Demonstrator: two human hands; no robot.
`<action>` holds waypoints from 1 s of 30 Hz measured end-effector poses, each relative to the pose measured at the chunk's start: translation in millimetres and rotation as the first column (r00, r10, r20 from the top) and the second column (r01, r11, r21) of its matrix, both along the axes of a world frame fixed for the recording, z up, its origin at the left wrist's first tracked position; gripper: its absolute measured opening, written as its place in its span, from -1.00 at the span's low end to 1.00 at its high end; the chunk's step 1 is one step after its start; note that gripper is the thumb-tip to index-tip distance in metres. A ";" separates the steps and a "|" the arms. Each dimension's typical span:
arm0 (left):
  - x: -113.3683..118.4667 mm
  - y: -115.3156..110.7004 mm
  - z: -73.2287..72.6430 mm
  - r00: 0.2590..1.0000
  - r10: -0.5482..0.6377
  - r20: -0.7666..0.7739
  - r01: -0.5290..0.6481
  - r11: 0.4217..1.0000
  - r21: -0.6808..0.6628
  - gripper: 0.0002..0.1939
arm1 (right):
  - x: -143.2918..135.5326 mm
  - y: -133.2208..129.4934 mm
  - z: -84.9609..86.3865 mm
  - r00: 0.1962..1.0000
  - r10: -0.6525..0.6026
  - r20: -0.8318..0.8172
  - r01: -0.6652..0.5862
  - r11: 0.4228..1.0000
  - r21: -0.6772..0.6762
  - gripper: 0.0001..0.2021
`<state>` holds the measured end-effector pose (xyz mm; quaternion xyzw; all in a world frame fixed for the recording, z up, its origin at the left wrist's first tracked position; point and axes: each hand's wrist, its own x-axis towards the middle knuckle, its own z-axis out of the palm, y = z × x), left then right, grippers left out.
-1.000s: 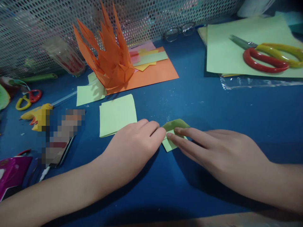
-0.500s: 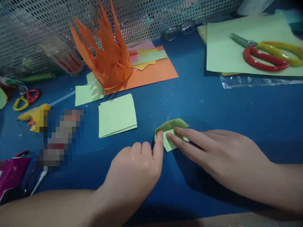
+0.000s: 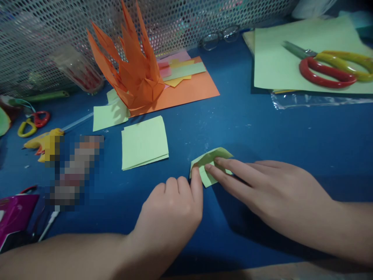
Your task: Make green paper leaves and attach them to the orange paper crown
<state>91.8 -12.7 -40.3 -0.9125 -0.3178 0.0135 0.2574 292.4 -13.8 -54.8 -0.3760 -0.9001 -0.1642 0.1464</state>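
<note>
A small pale green paper (image 3: 209, 179) with folded flaps lies on the blue table (image 3: 233, 124) in front of me. My left hand (image 3: 173, 214) touches its left side with the index finger, the other fingers curled in. From the right, my right hand (image 3: 271, 190) rests two outstretched fingertips on the paper's middle. A stack of green square papers (image 3: 145, 144) lies to the left of the folded one. Behind it stands an orange folded-paper piece (image 3: 136, 74) with tall points.
Scissors (image 3: 326, 72) lie on large green sheets (image 3: 274, 50) at the back right. Glasses (image 3: 220, 38) lie by the mesh panel (image 3: 180, 19). A yellow glue gun (image 3: 43, 142), smaller scissors (image 3: 35, 122) and a clear jar (image 3: 78, 70) are at the left.
My left hand has shifted slightly right and its index fingertip has moved a little down and left along the paper's edge. My right hand is nearly still.
</note>
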 end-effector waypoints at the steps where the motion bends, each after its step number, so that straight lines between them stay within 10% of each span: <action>1: -0.5 -0.5 -0.5 1.000 0.008 0.001 -0.008 1.000 -0.002 -0.63 | -0.3 0.4 0.2 1.000 0.000 -0.007 0.000 1.000 -0.001 -0.55; 30: 1.3 -6.6 -6.8 0.998 0.066 -0.015 -0.066 0.998 -0.013 -0.57 | -0.8 -0.1 -1.7 1.000 -0.012 0.002 0.012 1.000 0.014 -0.54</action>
